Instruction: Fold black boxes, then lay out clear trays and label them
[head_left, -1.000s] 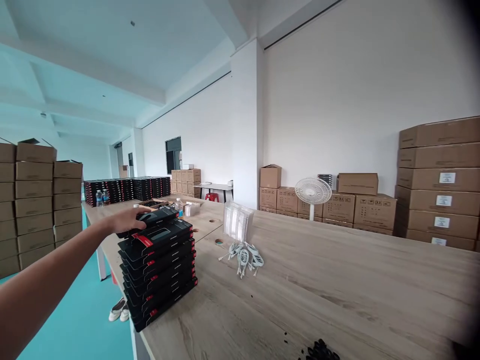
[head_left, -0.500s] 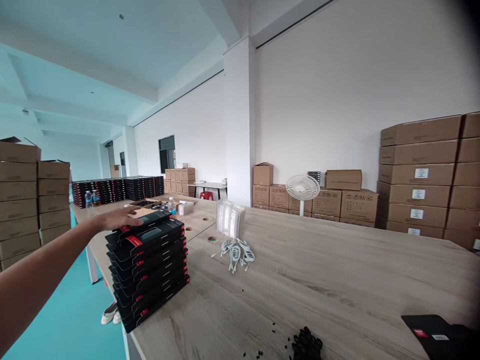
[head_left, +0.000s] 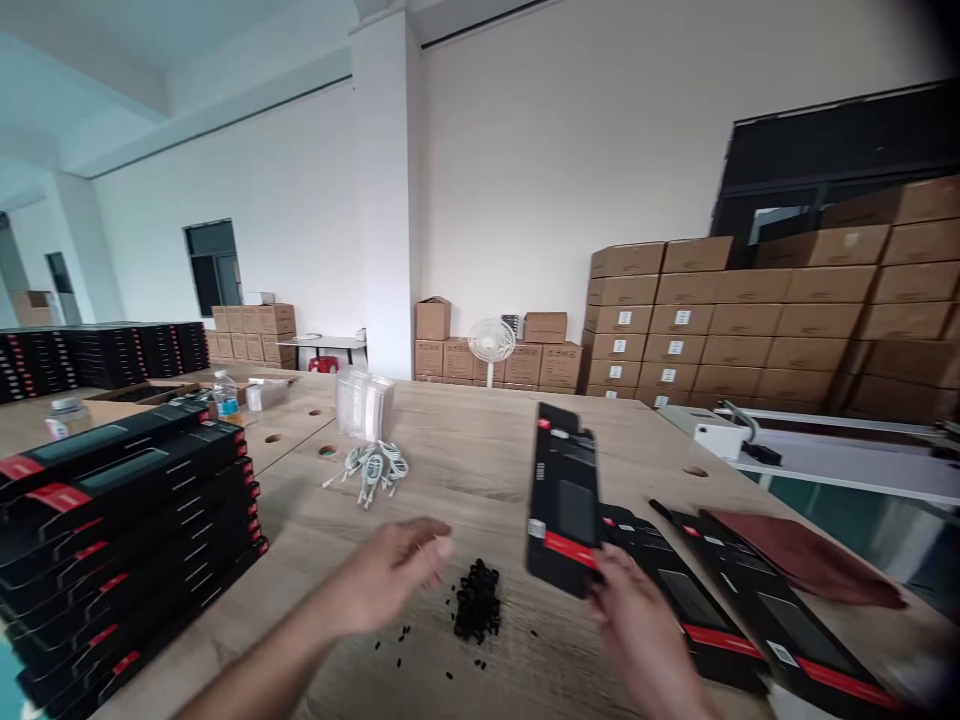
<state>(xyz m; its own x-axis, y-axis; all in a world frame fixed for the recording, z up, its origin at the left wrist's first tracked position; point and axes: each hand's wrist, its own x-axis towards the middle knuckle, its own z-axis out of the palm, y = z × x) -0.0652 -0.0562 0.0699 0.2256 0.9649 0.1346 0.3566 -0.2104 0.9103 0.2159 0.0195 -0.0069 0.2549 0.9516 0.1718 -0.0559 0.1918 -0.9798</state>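
My right hand [head_left: 634, 625] grips the lower end of a flat black box with a red stripe [head_left: 564, 495] and holds it tilted up above the wooden table [head_left: 465, 470]. My left hand [head_left: 390, 575] hovers over the table with loose fingers, holding nothing, just left of a small pile of black bits [head_left: 476, 600]. A tall stack of the same black boxes [head_left: 120, 540] stands at the left. More flat black boxes [head_left: 720, 600] lie on the table under and right of my right hand.
A bundle of white cables [head_left: 371, 465] and a clear plastic packet stack [head_left: 364, 405] lie further back. A dark red cloth [head_left: 799, 560] is at the right. Cardboard cartons [head_left: 750, 320] line the wall, with a white fan [head_left: 491, 345] and a water bottle [head_left: 225, 395].
The view swung right and down. My left hand left the top of the box stack and came to the black bits. My right hand came into view holding a box.
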